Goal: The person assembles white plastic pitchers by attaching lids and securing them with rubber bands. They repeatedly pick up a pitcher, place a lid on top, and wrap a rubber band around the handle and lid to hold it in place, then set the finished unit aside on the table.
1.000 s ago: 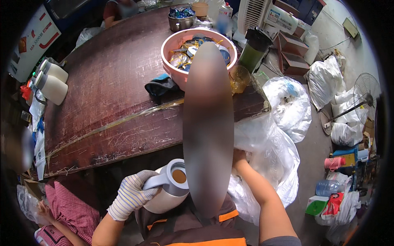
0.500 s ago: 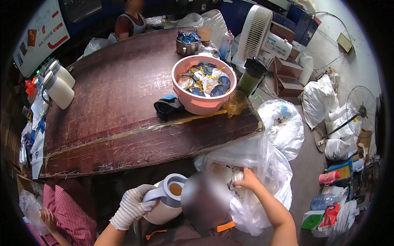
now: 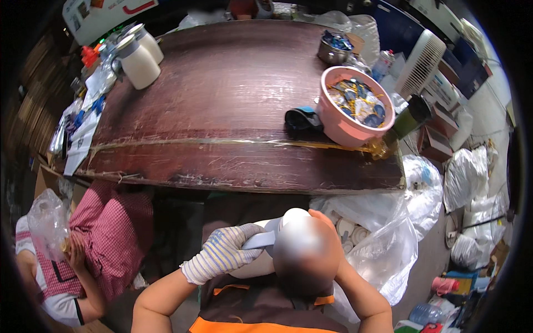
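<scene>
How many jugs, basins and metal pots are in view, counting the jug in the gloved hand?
Jugs on the table: 2
Jug in the gloved left hand: 1
Pink basin: 1
Metal pot: 1
Total: 5

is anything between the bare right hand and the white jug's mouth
Yes, it seems: a round white lid is at the top of the white jug, beside the right hand. A blur hides where hand and lid would meet. Nothing visible separates the gloved left hand from the grey handle it holds.
</scene>
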### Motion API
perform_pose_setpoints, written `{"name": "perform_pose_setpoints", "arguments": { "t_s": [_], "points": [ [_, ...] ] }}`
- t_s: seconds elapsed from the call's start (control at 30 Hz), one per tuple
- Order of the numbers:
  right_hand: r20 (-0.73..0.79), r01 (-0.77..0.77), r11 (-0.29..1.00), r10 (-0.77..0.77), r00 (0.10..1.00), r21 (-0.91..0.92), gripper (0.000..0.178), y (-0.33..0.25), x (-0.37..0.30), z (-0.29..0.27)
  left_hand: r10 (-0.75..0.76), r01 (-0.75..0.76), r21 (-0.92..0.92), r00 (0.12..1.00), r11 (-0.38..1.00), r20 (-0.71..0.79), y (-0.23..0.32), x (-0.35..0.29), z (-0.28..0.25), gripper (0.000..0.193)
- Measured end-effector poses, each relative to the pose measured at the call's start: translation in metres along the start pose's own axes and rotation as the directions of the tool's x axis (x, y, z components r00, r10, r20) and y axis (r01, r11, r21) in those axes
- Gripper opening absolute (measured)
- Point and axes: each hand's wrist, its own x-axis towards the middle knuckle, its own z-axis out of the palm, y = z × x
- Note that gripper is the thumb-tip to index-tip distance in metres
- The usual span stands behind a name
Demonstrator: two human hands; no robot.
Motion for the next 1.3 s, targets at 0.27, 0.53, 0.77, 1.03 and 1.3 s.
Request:
{"name": "perform_pose_setpoints", "arguments": {
  "t_s": [0.27,0.53,0.77,1.03,1.3],
  "points": [
    [0.341,-0.525,0.851,0.495,0.799,-0.004,0.083,-0.058,0.03,-0.049,0.029,-0.046,0.238,0.997,0.97,0.072,0.019,-0.007,0.013,0.041],
    [0.467,-0.102,0.925,0.276,0.84,-0.365,0.088,-0.066,0.034,-0.055,0.199,-0.211,0.251,0.977,0.945,0.071,0.003,-0.013,0.031,0.05],
    [0.337,-0.121,0.896,0.282,0.898,-0.427,0.078,-0.073,0.028,-0.031,0.176,-0.197,0.294,0.98,0.935,0.096,0.005,-0.01,0.035,0.049],
    [0.247,-0.183,0.878,0.316,0.916,-0.442,0.074,-0.067,0.018,-0.021,0.205,-0.216,0.27,0.976,0.938,0.07,0.001,-0.008,0.034,0.046],
    [0.18,-0.314,0.872,0.401,0.898,-0.377,0.062,-0.072,0.023,-0.02,0.175,-0.196,0.263,0.979,0.945,0.103,0.01,-0.009,0.038,0.045]
  ]
}}
